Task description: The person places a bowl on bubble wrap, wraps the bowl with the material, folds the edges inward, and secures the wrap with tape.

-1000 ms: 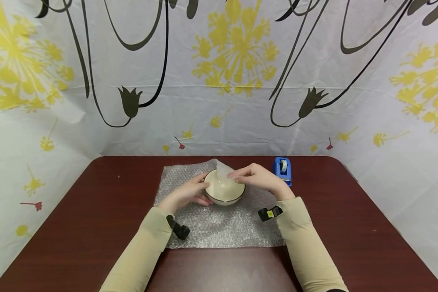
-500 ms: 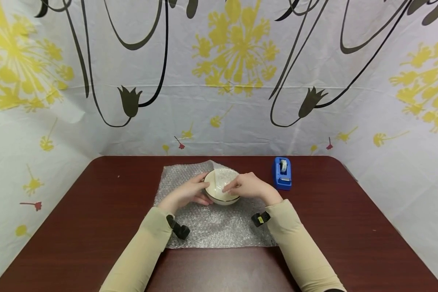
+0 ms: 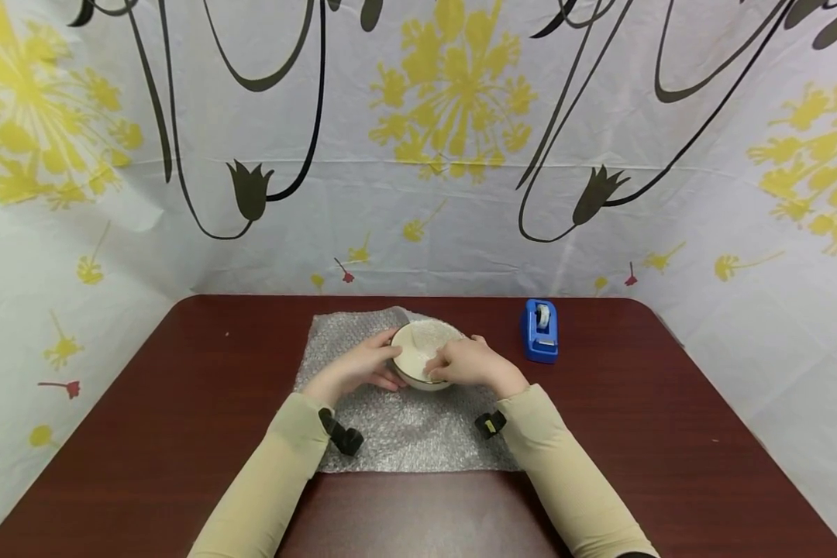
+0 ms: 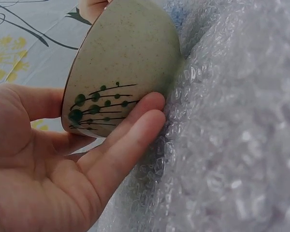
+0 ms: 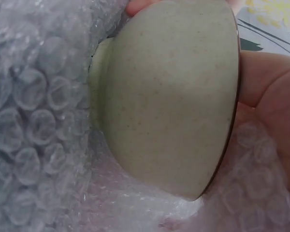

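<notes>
A cream bowl [image 3: 413,363] with a dark rim stands on a sheet of bubble wrap [image 3: 418,446]. My left hand [image 3: 356,368] holds its left side, the thumb at the rim and the fingers against the outer wall. Green painted sprigs decorate that wall [image 4: 106,104] in the left wrist view. My right hand [image 3: 470,363] reaches over the near right rim, its curled fingers inside the bowl on a folded-in corner of the wrap [image 3: 435,333]. In the right wrist view, a flap of wrap [image 5: 253,179] lies past the rim against that hand. The right fingertips are hidden.
A blue tape dispenser [image 3: 540,333] stands on the dark red table [image 3: 669,434], right of the bubble wrap. Behind the table hangs a white curtain [image 3: 363,209] with yellow and grey flower prints. Both wrists carry small black cameras [image 3: 342,434].
My right hand has moved left and down into the bowl, bringing the upright corner of bubble wrap down inside it. The left hand keeps its hold on the bowl.
</notes>
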A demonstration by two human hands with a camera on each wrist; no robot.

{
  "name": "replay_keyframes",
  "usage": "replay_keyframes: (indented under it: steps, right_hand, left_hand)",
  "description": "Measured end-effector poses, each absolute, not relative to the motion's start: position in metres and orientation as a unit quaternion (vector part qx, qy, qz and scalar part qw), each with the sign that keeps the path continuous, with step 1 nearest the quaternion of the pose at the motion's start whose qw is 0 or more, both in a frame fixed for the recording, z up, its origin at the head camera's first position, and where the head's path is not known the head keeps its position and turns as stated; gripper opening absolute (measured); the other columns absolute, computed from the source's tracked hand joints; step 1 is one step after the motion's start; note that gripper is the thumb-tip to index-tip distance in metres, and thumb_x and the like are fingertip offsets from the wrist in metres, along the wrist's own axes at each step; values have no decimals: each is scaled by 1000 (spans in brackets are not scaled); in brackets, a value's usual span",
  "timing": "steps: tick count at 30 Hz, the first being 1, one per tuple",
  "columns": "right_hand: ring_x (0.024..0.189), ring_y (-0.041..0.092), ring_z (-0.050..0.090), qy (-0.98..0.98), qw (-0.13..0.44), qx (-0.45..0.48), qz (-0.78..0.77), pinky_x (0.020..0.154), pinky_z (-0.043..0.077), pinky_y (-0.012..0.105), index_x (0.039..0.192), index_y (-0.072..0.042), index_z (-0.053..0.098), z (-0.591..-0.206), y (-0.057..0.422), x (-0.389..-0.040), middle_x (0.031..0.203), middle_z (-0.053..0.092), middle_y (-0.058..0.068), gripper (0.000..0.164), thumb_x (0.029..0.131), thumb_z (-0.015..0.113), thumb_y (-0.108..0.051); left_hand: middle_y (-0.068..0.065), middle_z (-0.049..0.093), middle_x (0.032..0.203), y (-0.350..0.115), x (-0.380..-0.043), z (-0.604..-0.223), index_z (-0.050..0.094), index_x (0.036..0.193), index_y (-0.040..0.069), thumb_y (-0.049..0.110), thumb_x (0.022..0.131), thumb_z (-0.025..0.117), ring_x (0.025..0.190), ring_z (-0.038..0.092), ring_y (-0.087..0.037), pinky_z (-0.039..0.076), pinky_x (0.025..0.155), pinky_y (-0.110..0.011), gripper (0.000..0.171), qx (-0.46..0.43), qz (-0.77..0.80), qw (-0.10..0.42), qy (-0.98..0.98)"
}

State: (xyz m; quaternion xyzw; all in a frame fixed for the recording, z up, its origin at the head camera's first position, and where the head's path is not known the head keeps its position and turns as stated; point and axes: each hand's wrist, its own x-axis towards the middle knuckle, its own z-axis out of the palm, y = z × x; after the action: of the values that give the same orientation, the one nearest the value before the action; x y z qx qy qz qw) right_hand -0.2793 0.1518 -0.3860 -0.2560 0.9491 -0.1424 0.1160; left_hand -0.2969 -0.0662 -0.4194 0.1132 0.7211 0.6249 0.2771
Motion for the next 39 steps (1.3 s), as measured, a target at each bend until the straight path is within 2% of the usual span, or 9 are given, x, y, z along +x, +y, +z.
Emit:
replay_keyframes:
  steps: [6, 10, 17, 20, 25, 28, 31, 35, 39]
  right_hand:
    - [122, 20, 53, 946, 134, -260, -136, 107, 15, 68, 114, -21, 75, -386, 153, -278, 117, 68, -6, 27, 96, 60, -34]
    - [129, 24, 48, 946, 143, -257, -135, 107, 14, 68, 117, -20, 73, -385, 153, -278, 122, 66, -4, 30, 97, 58, -36]
    - [135, 24, 41, 944, 160, -256, -132, 108, 12, 68, 122, -18, 70, -381, 153, -278, 130, 62, -1, 35, 98, 55, -38]
    - [134, 24, 42, 944, 160, -261, -126, 107, 13, 68, 124, -18, 69, -380, 154, -278, 131, 61, 1, 37, 98, 54, -39]
    - [134, 25, 42, 941, 158, -269, -128, 106, 14, 69, 114, -21, 74, -384, 154, -278, 135, 57, 6, 31, 100, 51, -38]
    - [134, 25, 42, 941, 153, -268, -141, 106, 12, 70, 90, -18, 75, -390, 153, -278, 115, 68, 4, 32, 100, 49, -34]
    - [134, 24, 42, 941, 150, -265, -150, 106, 11, 70, 78, -20, 68, -393, 150, -278, 102, 70, -4, 31, 98, 48, -33]
    - [115, 17, 57, 942, 149, -259, -156, 105, 5, 72, 79, -25, 69, -391, 149, -277, 95, 69, -10, 26, 97, 53, -36]
    - [93, 12, 62, 939, 131, -255, -190, 104, -2, 73, 92, -24, 76, -382, 157, -277, 86, 68, -13, 19, 93, 62, -36]
  left_hand:
    - [-27, 44, 138, -65, -296, -416, 18, 155, 7, 18, 104, 43, 87, 67, -33, 57, 74, -41, 58, 112, 589, 247, 761]
    - [-26, 41, 143, -65, -296, -411, 25, 153, 4, 19, 103, 47, 100, 62, -36, 55, 76, -42, 57, 125, 553, 195, 801]
    - [-13, 49, 142, -60, -288, -399, 52, 141, 10, 26, 101, 52, 125, 49, -33, 43, 99, -49, 44, 231, 362, -11, 903]
    - [-3, 54, 139, -53, -281, -393, 64, 130, 16, 28, 101, 50, 129, 44, -28, 34, 104, -51, 34, 292, 233, -57, 926]
    - [9, 60, 130, -39, -273, -393, 70, 122, 26, 32, 102, 47, 131, 37, -21, 29, 104, -50, 31, 328, 107, -13, 938]
    - [9, 62, 127, -32, -274, -397, 70, 120, 30, 33, 103, 43, 133, 36, -21, 25, 106, -52, 32, 326, 89, 15, 941]
    - [11, 62, 126, -30, -276, -400, 69, 122, 32, 36, 104, 38, 133, 36, -20, 21, 107, -55, 36, 311, 83, 37, 946]
    - [13, 62, 125, -30, -277, -401, 68, 123, 33, 40, 103, 36, 133, 37, -18, 16, 108, -58, 39, 293, 76, 52, 952]
    - [13, 65, 120, -27, -280, -398, 73, 112, 31, 43, 102, 36, 132, 39, -17, 14, 109, -60, 40, 291, 63, 59, 953]
